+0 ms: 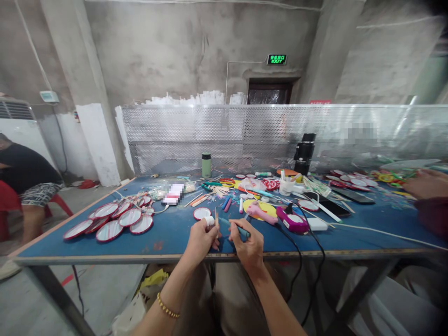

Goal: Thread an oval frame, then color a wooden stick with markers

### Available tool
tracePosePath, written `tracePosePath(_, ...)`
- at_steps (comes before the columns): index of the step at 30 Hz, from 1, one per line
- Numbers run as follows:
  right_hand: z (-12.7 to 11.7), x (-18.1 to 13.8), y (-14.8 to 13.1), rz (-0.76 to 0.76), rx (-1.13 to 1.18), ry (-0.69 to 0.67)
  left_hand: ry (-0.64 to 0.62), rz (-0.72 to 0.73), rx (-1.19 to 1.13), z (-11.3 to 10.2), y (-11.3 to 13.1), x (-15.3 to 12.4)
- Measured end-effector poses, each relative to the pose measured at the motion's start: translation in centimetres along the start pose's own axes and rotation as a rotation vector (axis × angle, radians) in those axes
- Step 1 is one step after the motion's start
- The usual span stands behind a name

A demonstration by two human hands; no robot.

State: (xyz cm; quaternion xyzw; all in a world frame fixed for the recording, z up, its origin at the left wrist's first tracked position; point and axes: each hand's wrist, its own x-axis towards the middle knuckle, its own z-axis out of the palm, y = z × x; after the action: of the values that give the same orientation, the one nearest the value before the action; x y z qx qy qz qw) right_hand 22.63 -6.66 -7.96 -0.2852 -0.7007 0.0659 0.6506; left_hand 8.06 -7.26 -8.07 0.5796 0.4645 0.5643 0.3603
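My left hand (200,241) is closed near the table's front edge. It grips a flat wooden stick (216,218), held upright, and a small white round piece (209,220) shows between its fingers. My right hand (251,246) is wrapped around a teal pen-like tool (242,229), whose tip points left toward the stick; I cannot tell whether they touch. Just beyond my left hand lies a white disc with a red rim (202,213). Blue and pink marker-like sticks (227,204) rest on the table past my hands.
Several red-rimmed discs (130,217) pile up at left, near a phone (174,193). A pink glue gun (262,213) and a purple device (292,219) with black cords lie at right. A green bottle (206,165) stands behind. Another person's hand (425,184) is at far right.
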Motion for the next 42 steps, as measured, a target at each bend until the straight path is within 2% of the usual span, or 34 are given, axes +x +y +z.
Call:
tracePosePath(7, 0.01, -0.13, 0.19, -0.002, -0.006, -0.033, 0.002, 0.005, -0.008, 0.0, 0.07, -0.02)
tracePosePath(12, 0.02, -0.05, 0.13, -0.003, -0.006, 0.008, -0.007, 0.0, -0.01, 0.02, 0.25, -0.05)
tracePosePath(19, -0.03, -0.05, -0.03, 0.0, -0.002, -0.05, -0.004, 0.002, -0.014, 0.06, 0.25, -0.11)
tracePosePath(24, 0.01, -0.03, 0.07, -0.007, 0.003, 0.002, -0.006, -0.004, -0.016, 0.09, 0.27, -0.01)
tracePosePath(29, 0.01, 0.03, 0.07, -0.033, 0.007, -0.04, -0.004, -0.003, -0.014, 0.07, 0.08, 0.09)
tracePosePath(35, 0.0, -0.08, 0.13, -0.022, -0.001, 0.003, -0.012, -0.007, -0.023, 0.06, 0.16, 0.02)
tracePosePath(42, -0.03, -0.06, 0.01, -0.025, -0.011, -0.013, -0.014, -0.008, -0.025, 0.04, 0.54, -0.07)
